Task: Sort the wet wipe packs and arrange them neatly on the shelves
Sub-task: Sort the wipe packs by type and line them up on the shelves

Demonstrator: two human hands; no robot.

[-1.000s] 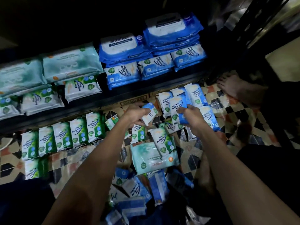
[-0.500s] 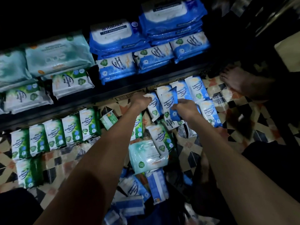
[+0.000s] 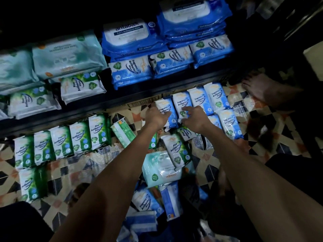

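Note:
A row of small blue wipe packs stands on the patterned lower level. My left hand (image 3: pixel 156 117) grips the leftmost blue pack (image 3: pixel 165 109) at its lower left edge. My right hand (image 3: pixel 195 117) presses the second blue pack (image 3: pixel 181 103) with its index finger stretched out. Further blue packs (image 3: pixel 212 96) stand to the right of it. Green pine packs (image 3: pixel 61 142) stand in a row at the left. A loose pile lies near me, with a green pack (image 3: pixel 175 150), a pale teal pack (image 3: pixel 158 169) and blue packs (image 3: pixel 146 200).
The dark upper shelf (image 3: pixel 122 102) holds large teal packs (image 3: pixel 66 55), large blue packs (image 3: pixel 129 37), and smaller green and blue packs in front. A person's bare foot (image 3: pixel 258 88) rests at the right. A green pack (image 3: pixel 122 132) lies tilted beside the green row.
Both hands have moved forward and set their blue packs upright into the left end of the blue row. The camera has leaned closer to the shelves.

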